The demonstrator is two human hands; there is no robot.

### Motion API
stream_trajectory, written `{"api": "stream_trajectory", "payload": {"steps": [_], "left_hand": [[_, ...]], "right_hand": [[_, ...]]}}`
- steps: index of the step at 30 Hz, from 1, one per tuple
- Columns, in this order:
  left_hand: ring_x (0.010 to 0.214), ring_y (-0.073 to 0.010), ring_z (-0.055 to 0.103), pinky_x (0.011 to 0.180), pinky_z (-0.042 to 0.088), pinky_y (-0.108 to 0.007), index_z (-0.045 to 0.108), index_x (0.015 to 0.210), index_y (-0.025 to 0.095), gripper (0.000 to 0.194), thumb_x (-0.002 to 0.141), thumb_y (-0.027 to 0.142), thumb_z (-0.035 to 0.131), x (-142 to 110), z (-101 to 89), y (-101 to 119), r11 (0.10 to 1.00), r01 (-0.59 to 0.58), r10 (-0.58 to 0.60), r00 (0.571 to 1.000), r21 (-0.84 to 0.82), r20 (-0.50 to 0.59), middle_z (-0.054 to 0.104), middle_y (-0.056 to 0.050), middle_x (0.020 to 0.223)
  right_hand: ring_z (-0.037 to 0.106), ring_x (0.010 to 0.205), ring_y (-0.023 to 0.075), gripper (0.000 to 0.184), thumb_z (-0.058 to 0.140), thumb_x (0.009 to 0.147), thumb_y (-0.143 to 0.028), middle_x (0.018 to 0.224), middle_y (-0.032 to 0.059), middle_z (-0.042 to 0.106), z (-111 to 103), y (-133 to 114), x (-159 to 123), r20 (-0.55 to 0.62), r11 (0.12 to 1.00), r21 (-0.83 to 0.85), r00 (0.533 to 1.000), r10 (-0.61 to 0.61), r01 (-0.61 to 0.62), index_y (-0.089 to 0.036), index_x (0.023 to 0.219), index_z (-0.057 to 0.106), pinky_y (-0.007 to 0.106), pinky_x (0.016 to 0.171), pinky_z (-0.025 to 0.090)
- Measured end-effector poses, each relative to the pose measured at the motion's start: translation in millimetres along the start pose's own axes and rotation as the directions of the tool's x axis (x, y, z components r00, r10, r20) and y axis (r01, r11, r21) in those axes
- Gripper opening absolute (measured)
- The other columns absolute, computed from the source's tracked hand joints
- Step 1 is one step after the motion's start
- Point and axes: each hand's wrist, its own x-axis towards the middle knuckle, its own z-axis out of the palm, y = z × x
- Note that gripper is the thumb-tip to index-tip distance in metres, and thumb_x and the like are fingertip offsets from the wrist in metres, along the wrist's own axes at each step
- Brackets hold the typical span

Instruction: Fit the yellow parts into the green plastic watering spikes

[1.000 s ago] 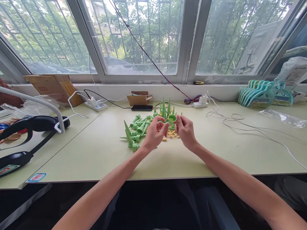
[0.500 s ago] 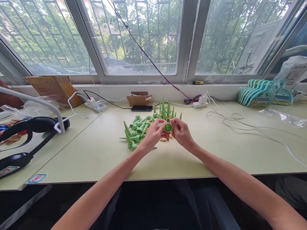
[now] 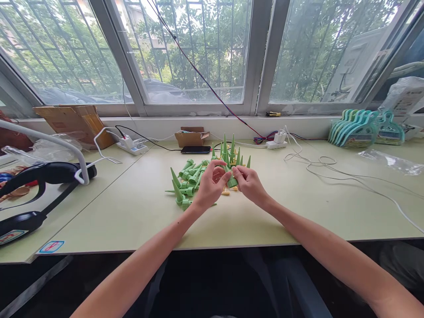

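Note:
Both hands meet above the middle of the desk around a green plastic plant watering spike, its wide cap end tilted down toward me. My right hand pinches it between thumb and fingers. My left hand is curled at its other side, thumb and index finger around the narrower part, which the fingers partly hide. To the left lies a loose pile of similar green spikes. Behind the hands several spikes stand point up. Small yellow pieces lie under and behind the hands.
At the back are a small open cardboard box, a black phone and a white charger with cables. A black headset is at left. Turquoise dustpan-like items stand at right, near a clear plastic bag.
The spike has tipped: its round open end faced me before, and now the cap points downward. My left hand's fingers have shifted and loosened slightly around it.

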Motion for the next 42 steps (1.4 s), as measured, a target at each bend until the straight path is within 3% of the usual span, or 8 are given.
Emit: {"api": "stream_trajectory", "payload": {"steps": [5, 18, 22, 28, 36, 42], "left_hand": [[0.073, -0.0103, 0.059, 0.07, 0.051, -0.023, 0.048, 0.109, 0.022, 0.029, 0.085, 0.033, 0.061, -2.3, 1.6, -1.0, 0.983, -0.116, 0.12, 0.992, 0.144, -0.024, 0.058, 0.002, 0.077], [0.079, -0.0124, 0.063, 0.073, 0.05, -0.025, 0.041, 0.122, 0.026, 0.036, 0.089, 0.027, 0.055, -5.4, 2.4, -3.2, 0.895, -0.234, 0.239, 0.97, 0.378, 0.034, 0.065, -0.001, 0.092], [0.078, -0.0131, 0.064, 0.075, 0.05, -0.027, 0.042, 0.12, 0.025, 0.036, 0.088, 0.029, 0.057, -3.7, 2.2, -3.3, 0.897, -0.194, 0.208, 0.978, 0.397, 0.007, 0.067, -0.003, 0.096], [0.079, -0.0136, 0.064, 0.073, 0.05, -0.026, 0.053, 0.104, 0.021, 0.019, 0.087, 0.03, 0.056, 0.1, 2.1, -3.4, 0.929, -0.109, 0.122, 0.992, 0.353, -0.014, 0.068, -0.004, 0.094], [0.069, -0.0109, 0.056, 0.068, 0.047, -0.023, 0.05, 0.1, 0.021, 0.023, 0.086, 0.038, 0.057, 1.5, 0.5, -4.1, 0.977, -0.007, 0.006, 1.0, 0.212, 0.006, 0.062, 0.001, 0.075], [0.057, -0.0085, 0.046, 0.051, 0.035, -0.019, 0.046, 0.097, 0.021, 0.03, 0.085, 0.045, 0.059, 2.7, -2.1, -0.2, 0.989, 0.132, -0.136, 0.989, 0.073, 0.059, 0.059, 0.002, 0.069]], "right_hand": [[0.03, 0.047, 0.0082, 0.038, 0.044, 0.091, -0.043, 0.052, -0.0059, 0.028, -0.6, 0.0, 0.5, 0.005, 0.999, -0.024, 1.0, 0.023, -0.023, -0.02, 0.061, 0.035, 0.024, 0.047, 0.023], [0.031, 0.045, 0.0083, 0.038, 0.042, 0.091, -0.043, 0.048, -0.0061, 0.031, 0.4, 4.8, 2.5, 0.013, 0.998, -0.069, 1.0, 0.009, -0.008, -0.02, 0.061, 0.035, 0.024, 0.047, 0.023], [0.031, 0.045, 0.0082, 0.037, 0.042, 0.091, -0.043, 0.047, -0.0064, 0.032, 1.4, 6.4, 3.0, 0.0, 0.997, -0.071, 1.0, 0.008, -0.008, -0.021, 0.062, 0.034, 0.023, 0.046, 0.022], [0.031, 0.045, 0.0084, 0.038, 0.043, 0.09, -0.044, 0.046, -0.0062, 0.033, 2.4, 8.1, 2.3, -0.017, 0.996, -0.086, 1.0, 0.009, -0.01, -0.021, 0.062, 0.035, 0.023, 0.046, 0.022], [0.031, 0.046, 0.0092, 0.041, 0.045, 0.09, -0.047, 0.047, -0.0049, 0.035, 0.6, 6.0, 0.7, -0.013, 0.994, -0.113, 1.0, -0.004, 0.002, -0.02, 0.06, 0.04, 0.024, 0.047, 0.024], [0.03, 0.048, 0.0089, 0.044, 0.045, 0.09, -0.047, 0.048, -0.0043, 0.034, 0.3, 4.7, -0.2, -0.01, 0.99, -0.141, 1.0, -0.018, 0.017, -0.019, 0.057, 0.038, 0.024, 0.047, 0.024]]}}
